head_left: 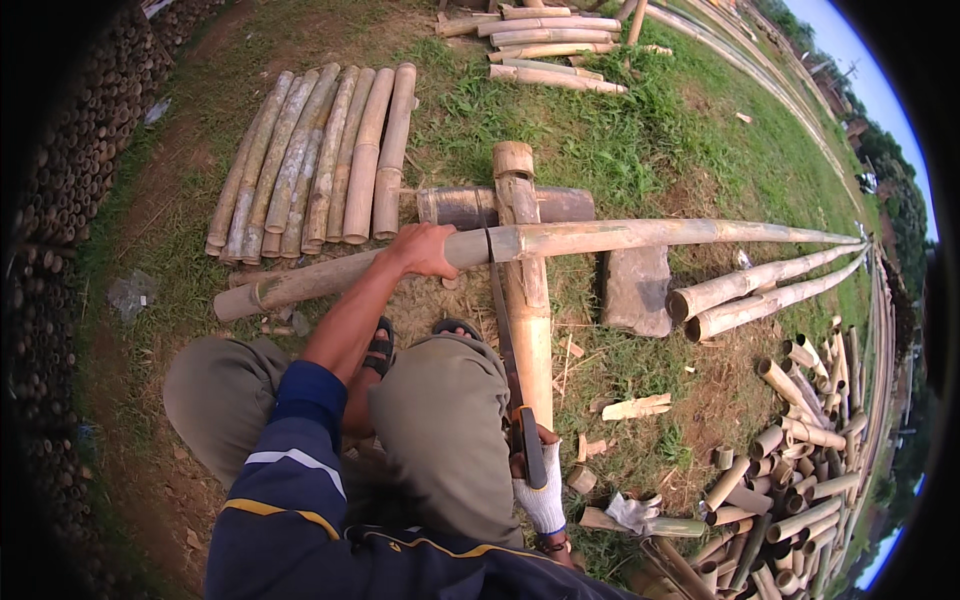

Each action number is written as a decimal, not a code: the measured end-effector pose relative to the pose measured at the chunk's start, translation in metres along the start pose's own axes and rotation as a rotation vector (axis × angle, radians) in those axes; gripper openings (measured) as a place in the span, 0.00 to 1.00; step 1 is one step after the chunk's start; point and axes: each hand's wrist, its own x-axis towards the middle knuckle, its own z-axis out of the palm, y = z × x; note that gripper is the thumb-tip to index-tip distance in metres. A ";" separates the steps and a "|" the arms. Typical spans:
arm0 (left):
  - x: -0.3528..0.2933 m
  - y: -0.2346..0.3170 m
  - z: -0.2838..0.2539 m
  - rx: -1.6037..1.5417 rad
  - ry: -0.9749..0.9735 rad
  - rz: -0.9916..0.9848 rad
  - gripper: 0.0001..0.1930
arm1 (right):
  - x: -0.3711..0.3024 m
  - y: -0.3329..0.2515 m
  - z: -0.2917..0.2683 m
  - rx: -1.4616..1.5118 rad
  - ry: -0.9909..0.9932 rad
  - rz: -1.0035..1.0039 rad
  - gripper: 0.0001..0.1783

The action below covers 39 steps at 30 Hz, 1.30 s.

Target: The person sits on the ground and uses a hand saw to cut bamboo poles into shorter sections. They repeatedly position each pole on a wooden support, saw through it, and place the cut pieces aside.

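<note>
"What do you have on your feed?"

"From my end, a sawing step, as I judge it. The saw [504,330] lies across the bamboo pole [620,235], its blade just left of where the pole crosses the bamboo support [531,330]."

"And the hands?"

"The left hand [424,248] is bare and clamped over the pole, beside the blade. The right hand [545,492], in a white glove, is closed round the saw's handle [528,450], low by the right knee."

"How deep is the cut?"

"I can't tell; the angle hides it from me. The pole looks to be in one line on both sides of the blade."

"So what does the next move call for?"

"For a stroke, I'd want the left grip firm so the pole doesn't roll, the thumb clear of the teeth, and the blade square to the pole. I'd also mind the near end, which reaches out left past the hand, close to the row of bamboo lengths [368,155]. It could sag and pinch the blade."
</note>
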 end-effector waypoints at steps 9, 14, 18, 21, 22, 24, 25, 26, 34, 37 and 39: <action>0.008 0.011 0.004 0.028 -0.018 -0.024 0.46 | 0.176 -0.003 0.045 0.062 0.098 -0.195 0.37; 0.001 -0.007 0.013 0.004 0.056 -0.017 0.44 | 0.036 -0.009 0.011 -0.093 0.006 -0.043 0.38; -0.001 0.002 0.008 -0.033 0.011 -0.029 0.44 | -0.020 -0.016 -0.006 -0.207 0.021 -0.141 0.40; -0.003 0.002 0.003 -0.026 0.001 -0.039 0.46 | 0.027 -0.015 0.005 -0.092 0.012 -0.088 0.41; -0.003 0.005 0.002 -0.023 -0.005 -0.039 0.46 | 0.058 -0.015 0.012 -0.083 0.012 -0.092 0.41; 0.002 0.004 0.010 -0.014 0.037 -0.018 0.48 | 0.130 0.001 0.030 -0.115 0.080 -0.293 0.39; 0.005 0.004 0.011 -0.007 0.061 -0.007 0.49 | 0.162 0.007 0.040 0.034 0.057 -0.182 0.38; 0.005 0.003 0.012 -0.004 0.050 -0.018 0.50 | 0.183 -0.010 0.043 -0.018 0.064 -0.192 0.37; -0.004 -0.002 0.016 -0.045 0.043 -0.062 0.46 | 0.055 -0.001 0.015 -0.211 0.045 -0.160 0.41; -0.005 0.008 0.008 -0.064 0.005 -0.044 0.44 | -0.022 0.010 -0.006 -0.168 0.012 -0.028 0.45; -0.007 -0.002 0.019 -0.059 0.066 -0.034 0.43 | -0.017 0.012 -0.005 -0.110 -0.006 0.006 0.44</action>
